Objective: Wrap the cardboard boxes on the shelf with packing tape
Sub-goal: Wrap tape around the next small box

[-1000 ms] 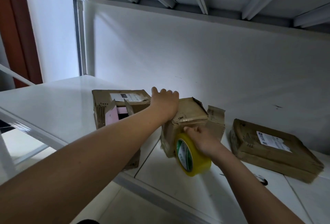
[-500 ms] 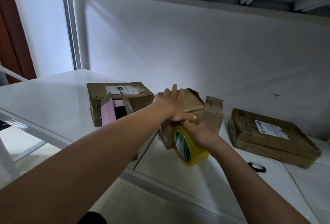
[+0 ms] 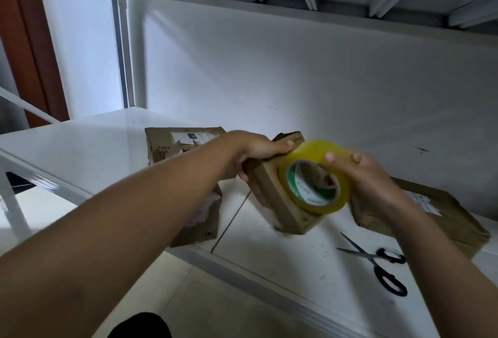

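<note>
Nearest, black-handled scissors (image 3: pixel 377 262) lay on the white shelf (image 3: pixel 310 265), above which the left hand (image 3: pixel 253 151) gripped a tilted cardboard box (image 3: pixel 272 197) and the right hand (image 3: pixel 369 178) held the yellow tape roll (image 3: pixel 315 176) against it, with two more boxes (image 3: pixel 186 141) (image 3: pixel 442 216) behind.

1. The left hand (image 3: pixel 258 153) grips the top edge of a small brown box (image 3: pixel 280 197), which is tipped over the white shelf (image 3: pixel 80 154).
2. The right hand (image 3: pixel 363 176) holds a yellow tape roll (image 3: pixel 315 176) against that box.
3. A torn box (image 3: pixel 186 143) sits behind the left arm.
4. A flat box (image 3: pixel 455 219) lies on the right.
5. Black scissors (image 3: pixel 380 262) lie open on the shelf, near the flat box.
</note>
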Motion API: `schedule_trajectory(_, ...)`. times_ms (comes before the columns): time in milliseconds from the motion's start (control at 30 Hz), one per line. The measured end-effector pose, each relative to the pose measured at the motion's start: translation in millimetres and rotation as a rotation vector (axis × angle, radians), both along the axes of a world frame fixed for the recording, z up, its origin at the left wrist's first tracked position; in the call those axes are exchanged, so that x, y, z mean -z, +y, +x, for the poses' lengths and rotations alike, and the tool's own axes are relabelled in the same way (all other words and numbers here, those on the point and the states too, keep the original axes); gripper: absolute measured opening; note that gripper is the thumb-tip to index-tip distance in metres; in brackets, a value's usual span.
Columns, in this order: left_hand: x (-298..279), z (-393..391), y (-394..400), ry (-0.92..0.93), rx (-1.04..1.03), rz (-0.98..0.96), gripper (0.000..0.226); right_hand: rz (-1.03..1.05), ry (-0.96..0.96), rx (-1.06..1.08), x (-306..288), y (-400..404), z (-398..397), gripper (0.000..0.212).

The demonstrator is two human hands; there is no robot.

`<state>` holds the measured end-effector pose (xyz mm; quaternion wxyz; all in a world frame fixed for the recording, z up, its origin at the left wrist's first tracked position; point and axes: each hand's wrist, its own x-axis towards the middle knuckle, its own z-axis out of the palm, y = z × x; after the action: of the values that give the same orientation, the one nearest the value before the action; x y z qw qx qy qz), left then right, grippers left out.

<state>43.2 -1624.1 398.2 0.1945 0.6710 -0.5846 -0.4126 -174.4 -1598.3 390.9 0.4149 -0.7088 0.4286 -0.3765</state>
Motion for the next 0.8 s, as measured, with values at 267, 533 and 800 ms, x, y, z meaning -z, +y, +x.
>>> schedule_trajectory(267,76.0,-16.2,21.9,0.022,-0.038,0.200,0.044,0.203,-0.153,0.065,29.9,2.7,13.5,0.051)
schedule_trajectory(533,56.3,-25.0,14.7,-0.045,-0.036,0.078,0.046,0.277,-0.142,0.119,38.9,-7.1,8.8,0.057)
schedule_trajectory(800,80.8,-23.6,3.0,-0.275,-0.013,-0.032,0.039,0.306,0.239,0.020,2.5,-15.6,21.2,0.086)
